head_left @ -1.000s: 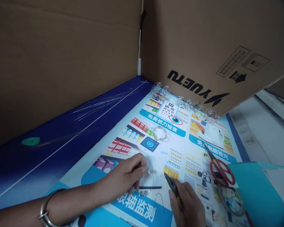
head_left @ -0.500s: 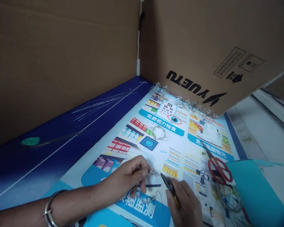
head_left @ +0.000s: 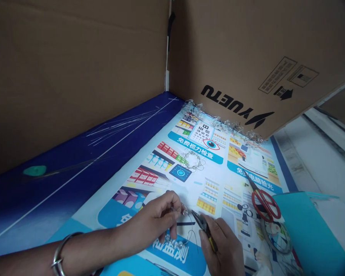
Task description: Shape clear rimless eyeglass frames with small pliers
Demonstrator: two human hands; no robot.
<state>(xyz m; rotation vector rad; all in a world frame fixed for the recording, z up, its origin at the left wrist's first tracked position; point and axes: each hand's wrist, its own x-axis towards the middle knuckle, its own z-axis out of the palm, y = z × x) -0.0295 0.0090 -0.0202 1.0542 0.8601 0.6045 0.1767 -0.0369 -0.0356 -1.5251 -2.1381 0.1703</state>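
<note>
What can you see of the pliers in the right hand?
The needle-nose pliers have dark metal jaws tapering to a point and a yellow grip, mostly hidden inside the right hand, which alone touches them. They slant across the view, tips aimed up and left toward the beaded wire held by the left hand, close to it but apparently not touching. The jaws look nearly shut.

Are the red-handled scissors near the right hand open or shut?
Shut: the red-handled scissors lie on the printed poster, their blades closed together into a single point.
</note>
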